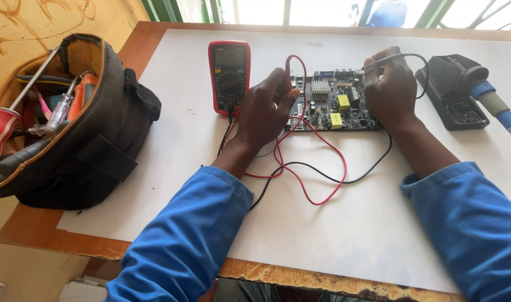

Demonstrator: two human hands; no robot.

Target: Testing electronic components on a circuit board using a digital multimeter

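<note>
Circuit board (336,105): dark, rectangular, flat on the white sheet (345,223), lying between the 2 hands and partly under both. Carries 2 yellow block components, a silver finned heatsink and a row of connectors on the far edge.

Left hand (265,109): at the board's left edge, fingers closed around the red probe (287,75), which stands roughly upright; its tip is hidden behind the fingers.

Right hand (391,89): over the board's right end, fingers pinched on the black probe (387,59), held nearly level along the knuckles. Where its tip touches cannot be made out.

Red lead (317,168) and black lead (328,176): loop loosely over the sheet near the wrists, crossing each other, and run back to the multimeter (229,75).

Multimeter: red-cased, grey display on top, round dial beneath, lying just left of the left hand. Display figures too small to tell.

Soldering iron (499,109): blue handle, resting in a black stand (454,92) just right of the right hand; handle end cut off by the frame edge.

Tool bag (93,134): black, open, at the table's left edge, well apart from the board. Holds 1 red-handled screwdriver (1,131), 1 clear-handled driver and orange-handled tools; contents lower down hidden.

Blue sleeves (183,246): both cut off at the bottom of the frame.
</note>
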